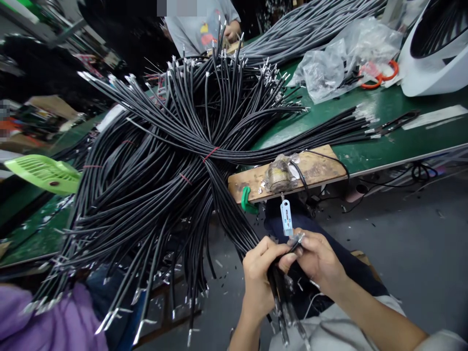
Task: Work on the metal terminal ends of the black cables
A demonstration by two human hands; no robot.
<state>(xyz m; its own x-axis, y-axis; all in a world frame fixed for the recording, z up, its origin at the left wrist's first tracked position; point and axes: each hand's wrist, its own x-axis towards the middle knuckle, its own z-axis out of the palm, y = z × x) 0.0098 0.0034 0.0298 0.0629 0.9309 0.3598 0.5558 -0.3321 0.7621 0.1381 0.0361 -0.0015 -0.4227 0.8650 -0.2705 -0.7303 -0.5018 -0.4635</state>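
Observation:
My left hand [261, 270] is closed round a bundle of black cables [234, 224] that runs down from the big heap on the table. One cable end is raised between both hands, its tip silvery. My right hand [318, 258] pinches that end between thumb and fingers. Just above my fingertips is a light blue clip-like tool [287, 218], mounted on a motor-like block [280, 175] wrapped in tape. A wooden board [321, 165] at the table edge carries this block. More cable ends hang below my left hand.
Heaped black cables [153, 151] tied with red bands cover the green table [387, 146]. A green clamp [248, 201] grips the board. Orange-handled scissors [380, 78], a plastic bag [329, 68] and a white fan [435, 53] lie right. One person [204, 29] sits opposite; another's purple sleeve [69, 317] shows lower left.

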